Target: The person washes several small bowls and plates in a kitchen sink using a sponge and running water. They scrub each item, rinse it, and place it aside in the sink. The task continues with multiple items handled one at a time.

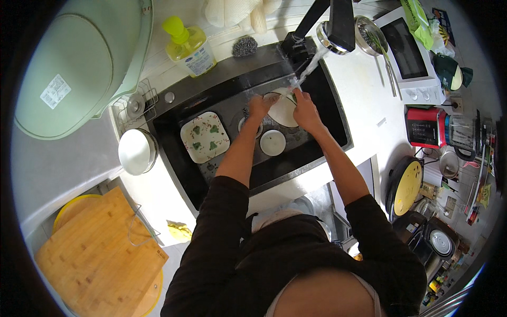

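Note:
My left hand (260, 106) and my right hand (307, 111) grip opposite sides of a white dish (283, 112) in the black sink (233, 93). A thin dark line crosses the dish's upper part; whether this is its rim or a second piece I cannot tell. Something small and green shows by my right fingertips. From the black faucet (341, 23), a water stream (311, 67) falls just above that hand. A small white bowl (273, 143) sits nearer me, beside the drain (243, 125). Left of my left forearm lies a square white plate (205, 136) with green leaves and red sprigs.
Behind the sink stand a yellow soap pump bottle (192, 51) and a steel wool scrubber (244, 46). Stacked white bowls (134, 152) occupy the left counter. A pale green basin (75, 75) and a wooden cutting board (99, 253) are farther left; a microwave (408, 47) stands right.

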`<state>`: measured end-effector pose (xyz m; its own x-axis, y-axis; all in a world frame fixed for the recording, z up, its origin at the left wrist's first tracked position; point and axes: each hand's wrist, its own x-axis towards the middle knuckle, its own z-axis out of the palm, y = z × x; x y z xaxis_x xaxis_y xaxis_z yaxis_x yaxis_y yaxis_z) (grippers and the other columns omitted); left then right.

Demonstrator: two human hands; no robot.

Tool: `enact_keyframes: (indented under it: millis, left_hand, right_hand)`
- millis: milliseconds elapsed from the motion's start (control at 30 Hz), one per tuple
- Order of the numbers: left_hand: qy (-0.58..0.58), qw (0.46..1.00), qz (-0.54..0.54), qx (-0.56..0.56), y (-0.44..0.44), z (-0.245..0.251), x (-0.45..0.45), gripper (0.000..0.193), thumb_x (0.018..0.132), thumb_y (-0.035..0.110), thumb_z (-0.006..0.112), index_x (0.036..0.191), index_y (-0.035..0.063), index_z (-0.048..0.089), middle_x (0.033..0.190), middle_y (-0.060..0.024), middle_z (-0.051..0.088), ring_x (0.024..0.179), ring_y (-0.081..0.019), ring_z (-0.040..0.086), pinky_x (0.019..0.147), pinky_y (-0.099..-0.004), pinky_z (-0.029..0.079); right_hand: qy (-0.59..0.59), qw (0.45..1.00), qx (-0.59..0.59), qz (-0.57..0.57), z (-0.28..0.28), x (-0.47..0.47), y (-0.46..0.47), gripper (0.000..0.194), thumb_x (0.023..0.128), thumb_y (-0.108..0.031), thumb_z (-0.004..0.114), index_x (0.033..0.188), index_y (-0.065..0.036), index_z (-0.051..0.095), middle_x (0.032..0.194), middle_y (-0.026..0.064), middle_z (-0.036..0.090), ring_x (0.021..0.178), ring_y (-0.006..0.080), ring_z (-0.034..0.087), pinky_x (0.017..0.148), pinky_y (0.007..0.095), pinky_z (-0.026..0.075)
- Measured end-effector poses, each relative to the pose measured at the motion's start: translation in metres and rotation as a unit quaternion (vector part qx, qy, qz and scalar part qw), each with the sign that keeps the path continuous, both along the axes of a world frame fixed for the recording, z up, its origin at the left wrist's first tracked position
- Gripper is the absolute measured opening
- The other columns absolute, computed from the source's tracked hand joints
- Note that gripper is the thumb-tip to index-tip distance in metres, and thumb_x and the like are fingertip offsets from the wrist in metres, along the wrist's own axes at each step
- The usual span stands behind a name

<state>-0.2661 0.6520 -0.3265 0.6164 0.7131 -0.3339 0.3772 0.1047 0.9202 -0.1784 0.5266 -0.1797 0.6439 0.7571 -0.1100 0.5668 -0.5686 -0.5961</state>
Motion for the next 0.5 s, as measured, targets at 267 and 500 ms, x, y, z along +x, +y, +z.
enact_keyframes:
  millis: [267,500]
  left_hand:
    - [-0.119,0.908,0.189,-0.353,-0.059,0.061,0.001,0.036,0.079,0.028,0.072,0.096,-0.0023,0.063,0.088,-0.0134,0.066,0.069,-0.0214,0.064,0.055,-0.0354,0.05]
    - [-0.182,0.859,0.14,-0.457,-0.055,0.035,-0.027,0.049,0.076,-0.001,0.053,0.123,0.0032,0.043,0.113,-0.0145,0.055,0.102,-0.0271,0.058,0.076,-0.0377,0.055]
  right_hand:
    - [0.227,0.948,0.141,-0.176,-0.028,0.011,0.007,0.061,0.072,0.006,0.045,0.131,-0.007,0.04,0.122,0.0235,0.049,0.109,0.041,0.052,0.091,0.0439,0.044]
    - [0.109,0.963,0.175,-0.176,-0.055,-0.024,-0.01,0.056,0.078,-0.004,0.055,0.131,-0.002,0.04,0.129,0.0241,0.044,0.116,0.0406,0.046,0.1,0.0485,0.035]
